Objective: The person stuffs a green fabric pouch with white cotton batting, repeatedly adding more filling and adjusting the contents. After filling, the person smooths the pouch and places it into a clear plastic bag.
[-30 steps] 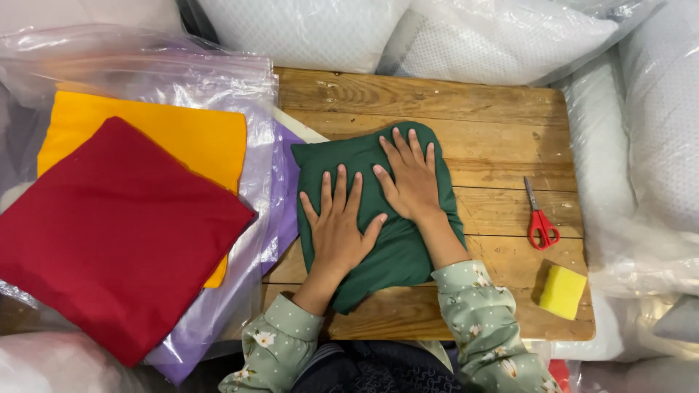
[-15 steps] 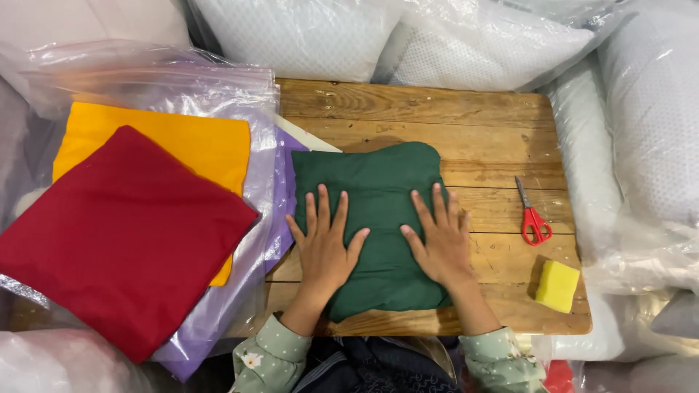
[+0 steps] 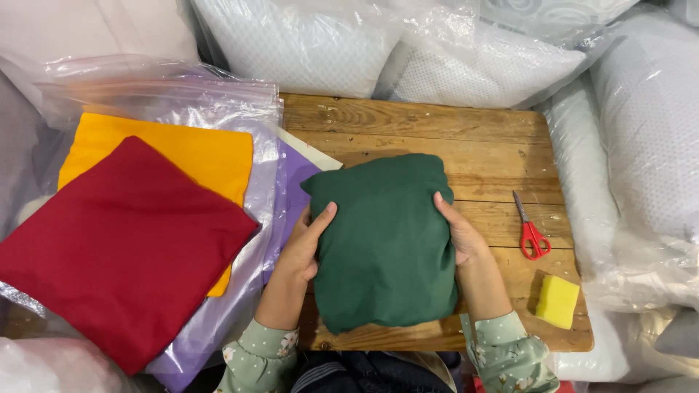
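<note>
Both hands' grip clamps green cushion (image 3: 386, 247); red scissors (image 3: 531, 231), yellow sponge (image 3: 557, 300) lie right.

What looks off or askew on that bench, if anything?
Nothing damaged or spilled. The green cushion sits lumpy and wrinkled between the left hand and right hand, its lower edge uneven. The red cushion cover lies skewed across the orange one. The scissors and yellow sponge lie flat.
</note>
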